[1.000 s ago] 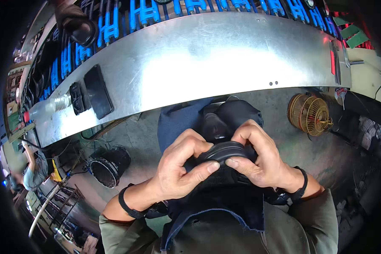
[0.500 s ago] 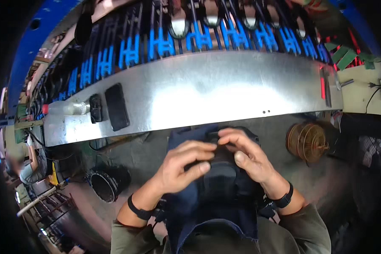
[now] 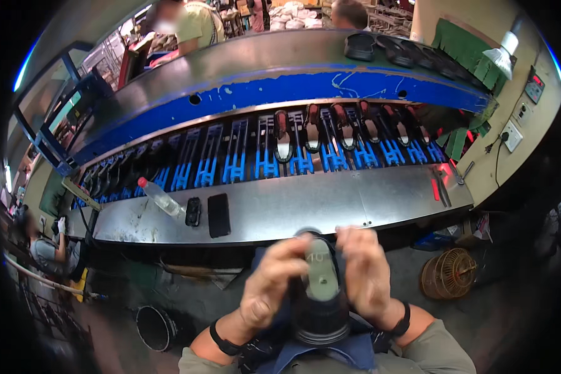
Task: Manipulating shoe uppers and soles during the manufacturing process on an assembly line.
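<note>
Left hand point(image 3: 271, 274) and right hand point(image 3: 364, 277) rise from the lower edge of the frame, one on either side of a dark shoe-like piece point(image 3: 324, 274); the piece stands at the lower centre, its grey-green flat face turned up toward the viewer and its black, rounded end nearest the person's body; the left hand has its fingers bent at the piece's left side, blurred, so whether they grip it cannot be told; the right hand is loosely open along the other side, its fingers blurred and pointing up the frame; each wrist wears a dark band.

Beyond them, a metal bench point(image 3: 280, 215) spans the middle of the frame; on its left part lie a clear bottle point(image 3: 163, 199) with a red cap, a small black object point(image 3: 193, 212) and a black phone point(image 3: 219, 215), side by side; at its right end lies a red-handled tool point(image 3: 439, 188); blue forked holders point(image 3: 267, 165) line its far edge; a round wicker cage point(image 3: 449, 274) sits at the lower right; a dark bucket point(image 3: 154, 328) stands at the lower left.
</note>
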A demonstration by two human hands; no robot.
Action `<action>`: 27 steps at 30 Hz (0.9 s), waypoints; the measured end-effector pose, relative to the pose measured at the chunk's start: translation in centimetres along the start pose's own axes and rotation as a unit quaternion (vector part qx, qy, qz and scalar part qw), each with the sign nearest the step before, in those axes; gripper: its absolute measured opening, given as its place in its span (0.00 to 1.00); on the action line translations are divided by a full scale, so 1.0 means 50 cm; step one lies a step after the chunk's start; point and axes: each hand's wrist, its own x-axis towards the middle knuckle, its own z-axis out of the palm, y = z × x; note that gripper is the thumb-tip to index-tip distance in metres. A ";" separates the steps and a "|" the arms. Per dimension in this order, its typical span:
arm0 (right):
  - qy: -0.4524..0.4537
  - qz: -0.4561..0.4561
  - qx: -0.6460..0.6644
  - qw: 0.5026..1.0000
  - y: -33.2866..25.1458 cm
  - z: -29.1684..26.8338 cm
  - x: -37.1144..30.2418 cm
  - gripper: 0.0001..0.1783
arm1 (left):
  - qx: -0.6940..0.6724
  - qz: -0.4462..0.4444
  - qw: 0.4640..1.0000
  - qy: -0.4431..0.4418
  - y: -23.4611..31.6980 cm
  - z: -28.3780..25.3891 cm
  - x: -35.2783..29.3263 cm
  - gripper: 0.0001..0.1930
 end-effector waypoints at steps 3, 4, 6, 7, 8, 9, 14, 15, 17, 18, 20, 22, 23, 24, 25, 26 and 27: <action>0.131 0.361 0.091 0.919 0.122 0.003 0.009 0.39 | -0.059 -0.245 0.914 0.317 -0.137 -0.108 -0.017 0.31; -0.055 0.304 -0.130 0.942 0.112 0.039 -0.016 0.44 | -0.108 -0.353 0.900 0.232 -0.178 -0.102 -0.062 0.30; -0.090 0.181 -0.216 0.955 0.111 0.070 -0.063 0.46 | -0.016 -0.190 0.952 0.240 -0.201 -0.038 -0.096 0.31; -0.123 0.180 -0.202 0.955 0.088 0.069 -0.075 0.44 | -0.034 -0.153 0.959 0.235 -0.197 -0.033 -0.113 0.32; -0.176 0.205 -0.152 0.951 0.083 0.048 -0.068 0.43 | -0.134 -0.209 0.939 0.239 -0.194 -0.046 -0.118 0.32; -0.226 0.239 -0.101 0.939 0.069 0.012 -0.069 0.42 | -0.235 -0.271 0.902 0.241 -0.192 -0.048 -0.138 0.34; -0.250 0.163 -0.261 0.918 -0.101 -0.129 -0.114 0.36 | -0.330 -0.375 0.756 0.423 -0.149 0.055 -0.112 0.44; -0.198 0.140 -0.263 0.934 -0.109 -0.134 -0.133 0.34 | -0.328 -0.449 0.779 0.290 -0.157 0.050 -0.183 0.40; -0.051 0.067 -0.316 0.945 -0.075 -0.125 -0.091 0.27 | 0.135 -0.523 0.840 0.042 -0.244 -0.014 -0.289 0.39; 0.002 0.110 -0.318 0.942 -0.033 -0.157 -0.096 0.25 | 0.362 -0.325 0.873 -0.032 -0.223 -0.010 -0.249 0.40; 0.060 0.167 -0.351 0.920 0.093 -0.195 -0.134 0.25 | 0.335 -0.223 0.910 -0.098 -0.262 0.010 -0.169 0.45; 0.076 0.244 -0.361 0.897 0.188 -0.179 -0.169 0.26 | 0.324 -0.232 0.914 -0.077 -0.338 0.026 -0.172 0.47; 0.089 0.260 -0.377 0.885 0.198 -0.189 -0.158 0.31 | 0.315 -0.229 0.918 -0.076 -0.351 0.035 -0.157 0.47; 0.055 0.261 -0.385 0.884 0.210 -0.187 -0.131 0.31 | 0.306 -0.258 0.915 -0.051 -0.348 0.031 -0.145 0.45; 0.020 0.261 -0.392 0.882 0.226 -0.183 -0.094 0.31 | 0.297 -0.285 0.911 -0.025 -0.350 0.019 -0.128 0.44; -0.025 0.290 -0.390 0.874 0.251 -0.181 -0.053 0.31 | 0.250 -0.295 0.922 0.023 -0.358 0.004 -0.108 0.43; -0.069 0.315 -0.388 0.863 0.288 -0.185 0.001 0.31 | 0.237 -0.292 0.925 0.056 -0.370 -0.023 -0.073 0.42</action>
